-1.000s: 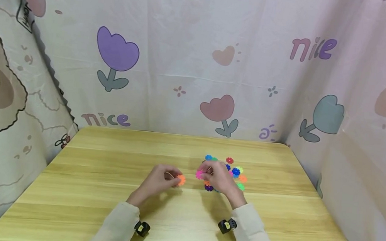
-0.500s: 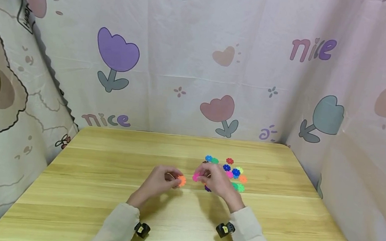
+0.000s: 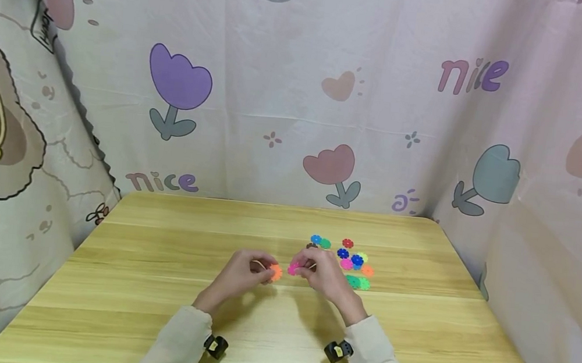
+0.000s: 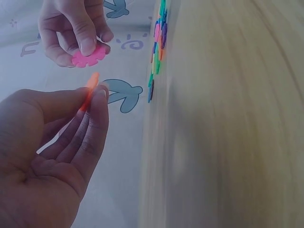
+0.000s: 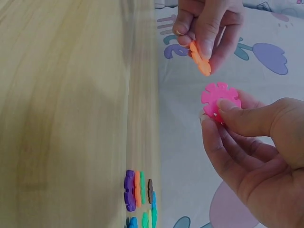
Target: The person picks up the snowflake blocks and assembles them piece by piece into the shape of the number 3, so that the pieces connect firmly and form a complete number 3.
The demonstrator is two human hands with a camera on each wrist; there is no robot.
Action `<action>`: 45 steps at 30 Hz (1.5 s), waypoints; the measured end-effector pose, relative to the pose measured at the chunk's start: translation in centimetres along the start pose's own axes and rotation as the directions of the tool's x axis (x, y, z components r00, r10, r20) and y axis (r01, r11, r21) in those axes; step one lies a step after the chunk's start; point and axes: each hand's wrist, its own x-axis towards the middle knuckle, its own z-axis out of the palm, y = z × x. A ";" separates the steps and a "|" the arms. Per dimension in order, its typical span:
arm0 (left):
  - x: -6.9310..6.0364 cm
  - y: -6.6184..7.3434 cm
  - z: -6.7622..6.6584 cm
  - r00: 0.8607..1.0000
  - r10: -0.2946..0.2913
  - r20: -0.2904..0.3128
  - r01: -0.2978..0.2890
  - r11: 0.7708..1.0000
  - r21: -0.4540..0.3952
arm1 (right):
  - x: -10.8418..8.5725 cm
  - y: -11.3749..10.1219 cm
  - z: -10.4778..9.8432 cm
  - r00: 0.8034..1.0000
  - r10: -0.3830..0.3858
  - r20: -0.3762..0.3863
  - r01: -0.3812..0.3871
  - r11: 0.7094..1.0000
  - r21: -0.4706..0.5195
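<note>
Over table [image 3: 265, 337] | left hand [image 3: 238, 271] pinches orange disc [image 5: 200, 61] | right hand [image 3: 327, 277], pink disc [image 5: 213, 98]

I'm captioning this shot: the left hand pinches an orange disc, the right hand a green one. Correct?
Not quite: the right hand pinches a pink disc, as the right wrist view shows. The left hand does pinch an orange disc.

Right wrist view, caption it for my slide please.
Right hand pinches a pink notched disc, left hand an orange disc, the two apart.
</note>
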 end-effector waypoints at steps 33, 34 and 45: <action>0.3 0.1 0.7 0.999 -0.006 0.035 0.009 0.996 -0.093 | -0.2 0.1 0.4 0.994 -0.088 -0.070 0.087 0.996 -0.017; 0.3 0.1 0.7 0.999 -0.005 0.035 0.008 0.996 -0.094 | -0.2 0.0 0.4 0.993 -0.094 -0.068 0.093 0.995 -0.018; 0.2 0.4 0.9 1.000 -0.002 0.012 0.003 0.997 -0.072 | -0.1 -0.2 0.6 0.990 -0.136 -0.032 0.135 0.990 -0.044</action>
